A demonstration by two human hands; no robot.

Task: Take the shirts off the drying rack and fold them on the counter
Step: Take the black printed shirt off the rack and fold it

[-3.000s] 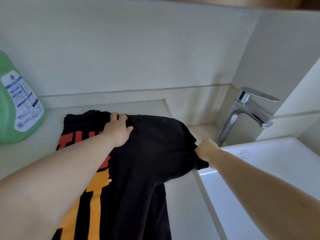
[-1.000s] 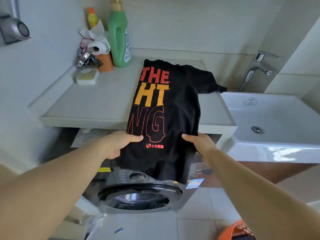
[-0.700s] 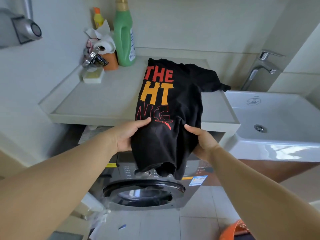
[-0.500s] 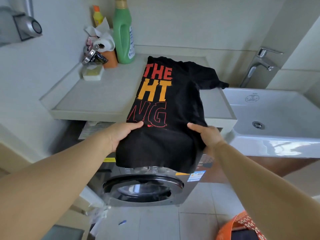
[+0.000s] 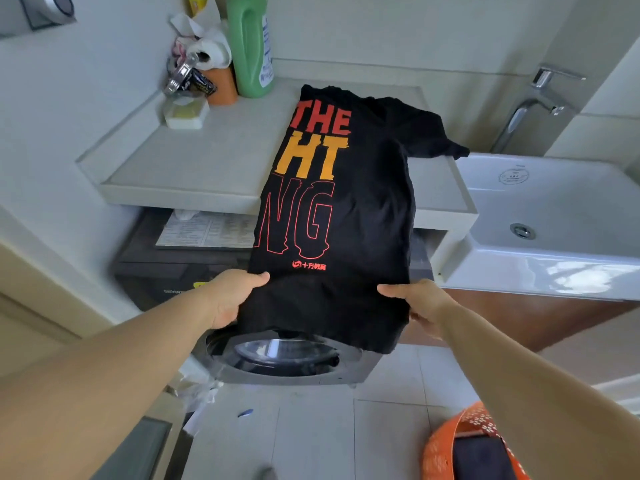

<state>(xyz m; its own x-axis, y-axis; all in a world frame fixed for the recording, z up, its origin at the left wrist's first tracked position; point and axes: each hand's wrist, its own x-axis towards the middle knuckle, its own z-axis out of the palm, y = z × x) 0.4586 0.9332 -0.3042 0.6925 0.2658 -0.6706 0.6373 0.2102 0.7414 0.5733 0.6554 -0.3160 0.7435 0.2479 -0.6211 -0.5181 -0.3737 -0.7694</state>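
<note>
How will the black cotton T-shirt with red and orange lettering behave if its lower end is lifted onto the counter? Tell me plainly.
The black T-shirt is probably floppy: its lower part hangs limp past the pale counter edge. It likely needs both grips, the left hand and right hand, or the hem sags. It seems light, and may slide on that smooth top.

Laundry corner clutter
A green detergent bottle [image 5: 250, 46] stands beside a paper roll [image 5: 211, 51]; washing machine [image 5: 287, 355], sink [image 5: 554, 216], faucet [image 5: 533, 102], orange basket [image 5: 446, 448].
</note>
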